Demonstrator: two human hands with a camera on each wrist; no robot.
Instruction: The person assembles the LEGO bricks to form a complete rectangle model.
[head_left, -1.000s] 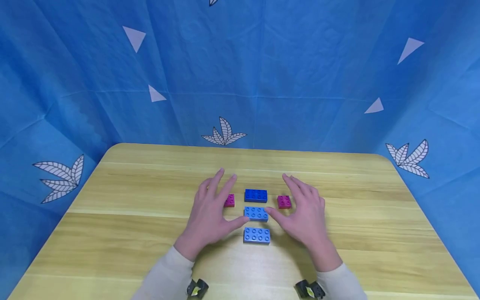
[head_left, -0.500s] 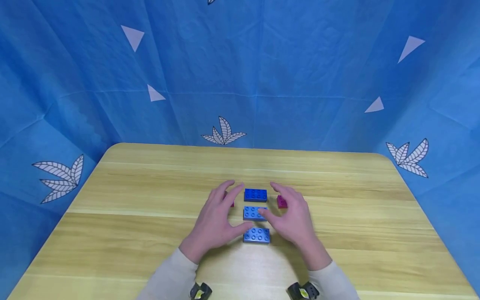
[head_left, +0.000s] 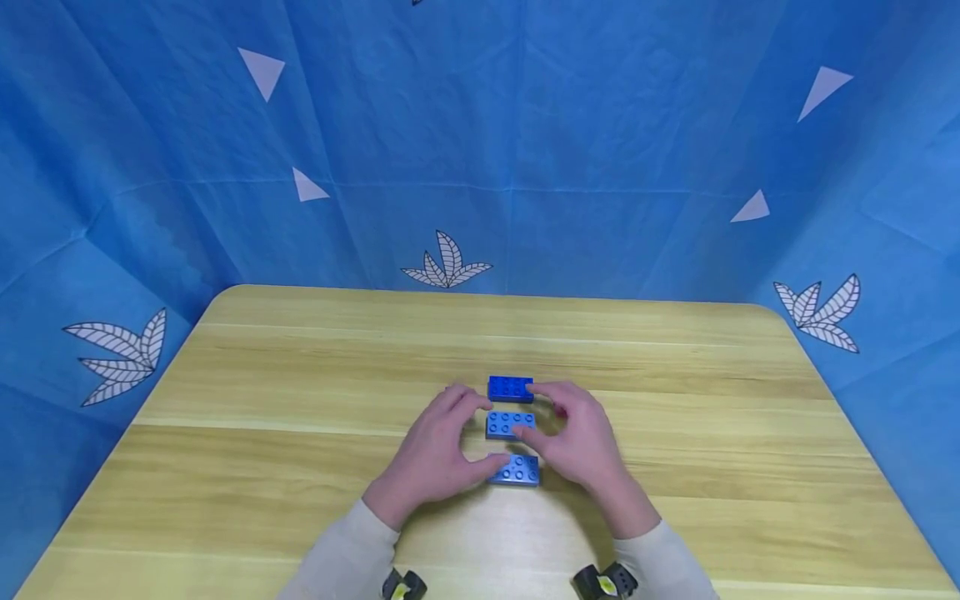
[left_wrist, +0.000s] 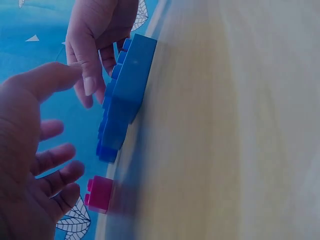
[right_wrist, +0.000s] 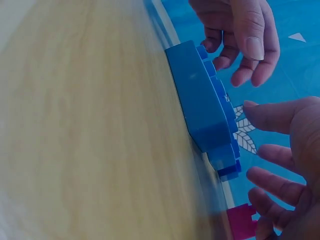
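Though part-hidden, near brick (head_left: 516, 476) prob. lengthwise L-R.

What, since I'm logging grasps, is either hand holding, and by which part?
Nothing appears held: the left hand and right hand grip no brick; the blue bricks and pink bricks rest on the table.

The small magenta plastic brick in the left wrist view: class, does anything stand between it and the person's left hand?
Nothing visible stands between the left hand and the small magenta plastic brick. The three blue studded plastic bricks appear above it in that view, outside the gap. In the head view, the hand hides the magenta brick.
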